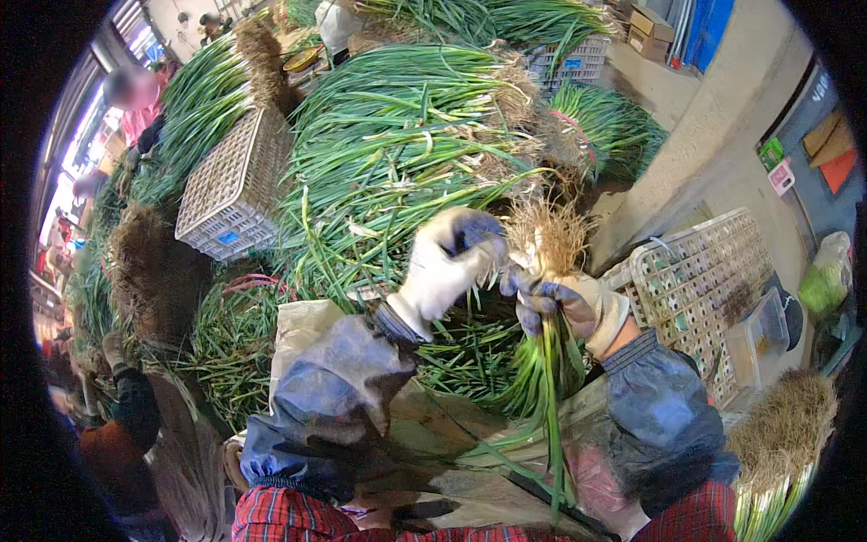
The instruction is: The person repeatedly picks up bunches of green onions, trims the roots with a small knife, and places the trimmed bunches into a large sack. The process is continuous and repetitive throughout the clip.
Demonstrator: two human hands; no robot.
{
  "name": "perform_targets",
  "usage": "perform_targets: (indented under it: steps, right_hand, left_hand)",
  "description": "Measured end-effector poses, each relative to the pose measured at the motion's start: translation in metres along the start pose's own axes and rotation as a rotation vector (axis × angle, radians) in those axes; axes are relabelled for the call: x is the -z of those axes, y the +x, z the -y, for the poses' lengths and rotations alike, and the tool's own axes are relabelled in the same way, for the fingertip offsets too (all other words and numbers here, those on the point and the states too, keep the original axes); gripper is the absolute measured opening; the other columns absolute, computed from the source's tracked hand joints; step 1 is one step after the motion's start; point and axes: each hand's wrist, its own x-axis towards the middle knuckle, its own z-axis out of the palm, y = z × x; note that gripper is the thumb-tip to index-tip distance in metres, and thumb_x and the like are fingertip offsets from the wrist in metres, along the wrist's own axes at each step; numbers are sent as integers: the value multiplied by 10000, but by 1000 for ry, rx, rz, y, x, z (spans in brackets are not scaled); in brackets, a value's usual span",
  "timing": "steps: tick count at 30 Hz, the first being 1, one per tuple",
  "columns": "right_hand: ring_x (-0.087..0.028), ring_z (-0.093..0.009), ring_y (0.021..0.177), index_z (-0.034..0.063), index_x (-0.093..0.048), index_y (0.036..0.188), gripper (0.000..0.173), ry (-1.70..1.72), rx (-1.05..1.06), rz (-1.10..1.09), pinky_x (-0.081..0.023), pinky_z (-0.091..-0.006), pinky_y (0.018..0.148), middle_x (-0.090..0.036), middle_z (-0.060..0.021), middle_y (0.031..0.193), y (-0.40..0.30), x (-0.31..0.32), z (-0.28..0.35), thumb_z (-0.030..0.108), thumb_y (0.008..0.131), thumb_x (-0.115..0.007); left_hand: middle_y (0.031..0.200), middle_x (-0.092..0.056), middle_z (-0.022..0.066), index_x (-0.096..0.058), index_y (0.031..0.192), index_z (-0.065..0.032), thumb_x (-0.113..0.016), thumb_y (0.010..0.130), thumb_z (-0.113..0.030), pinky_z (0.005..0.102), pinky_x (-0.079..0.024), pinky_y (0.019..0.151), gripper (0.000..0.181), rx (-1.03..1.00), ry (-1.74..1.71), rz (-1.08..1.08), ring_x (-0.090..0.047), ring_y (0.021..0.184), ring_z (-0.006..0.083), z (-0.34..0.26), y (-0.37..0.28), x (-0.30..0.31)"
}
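Note:
My right hand, in a white glove with a dark coated palm, grips a bunch of green onions just below its roots. The roots point up and the green leaves hang down over my lap. My left hand, gloved alike, is raised beside the roots with its fingers curled; whether it pinches a leaf or root there cannot be told. Beyond both hands lies a large heap of green onions, roots to the right. Cut or loose green leaves lie below my hands.
Plastic crates stand at the left and right. A clear plastic container leans by the right crate. Rooted bundles stand at lower right. Another person's sleeved arm is at far left, and a person in pink is farther back.

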Motion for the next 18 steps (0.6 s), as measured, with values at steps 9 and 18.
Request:
perform_targets:
  steps: [9,18]
  right_hand:
    - [-609,-192,844,78,-525,1068,262,-233,470,-556,-504,-333,748,-610,-27,840,-1,6,76,269,899,-585]
    - [-538,-151,614,56,-542,940,186,-201,559,-609,-465,-298,550,-504,5,676,-2,0,83,239,915,-565]
  left_hand:
    - [807,-654,145,-685,905,-143,-670,727,-281,408,-500,697,226,-136,1286,77,-625,760,320,68,92,22]
    - [755,-667,35,-697,948,-69,-678,769,-257,265,-463,657,261,105,802,202,-600,708,125,-1,137,63]
